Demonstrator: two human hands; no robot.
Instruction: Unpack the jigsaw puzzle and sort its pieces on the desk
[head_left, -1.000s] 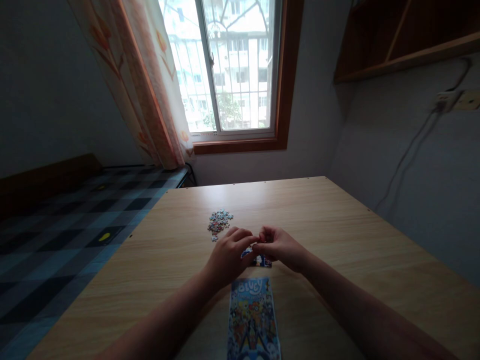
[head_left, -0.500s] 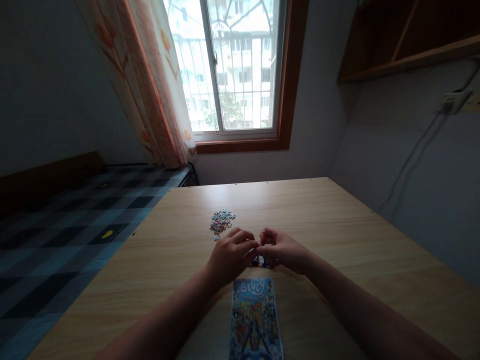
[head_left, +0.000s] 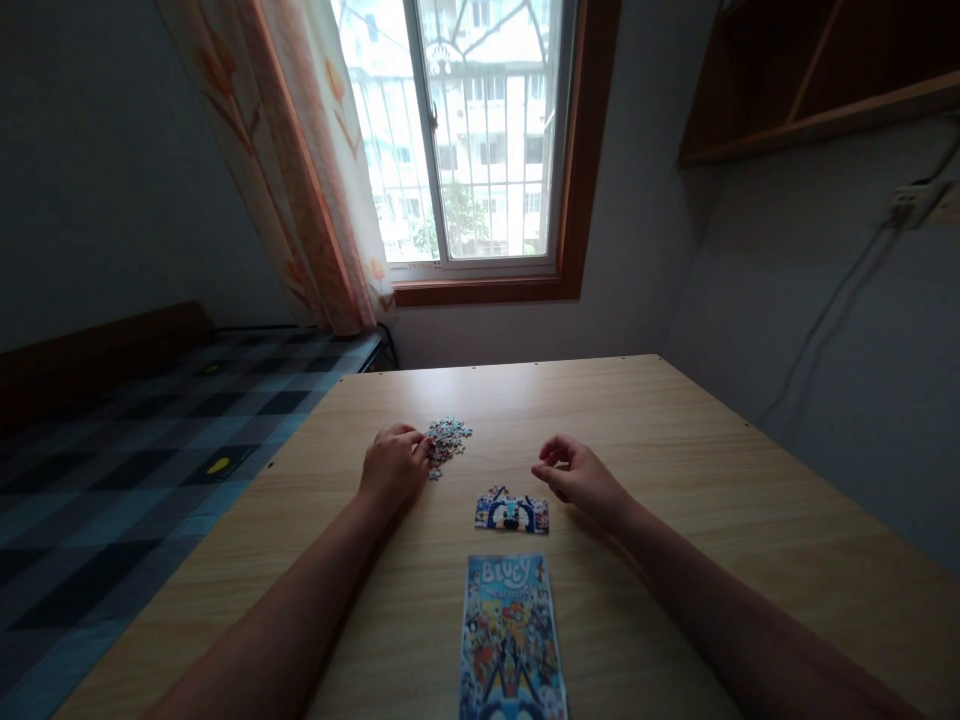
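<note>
My left hand (head_left: pixel 395 463) is at the left edge of a loose pile of jigsaw pieces (head_left: pixel 450 437), its bent fingertips closed on a puzzle piece there. Right of the pile, my right hand (head_left: pixel 574 473) hovers over the table with its fingers curled in and thumb near the forefinger; whether a small piece is between them I cannot make out. Between and below the hands lies a partly joined puzzle (head_left: pixel 512 513) showing a blue dog's face, with an uneven upper edge. Nearer to me lies a printed picture sheet (head_left: pixel 511 635) marked "Bluey", cut off by the frame's bottom.
The wooden table (head_left: pixel 675 520) reaches toward a wall with a barred window (head_left: pixel 487 150). A bed with a checked cover (head_left: pixel 187 430) adjoins on the left. A floral curtain (head_left: pixel 300 200) hangs behind it; a wooden shelf (head_left: pixel 817 120) is at upper right.
My hands have parted from above the joined puzzle, which now shows. The left hand moved left and away to the pile; the right drew slightly right and up.
</note>
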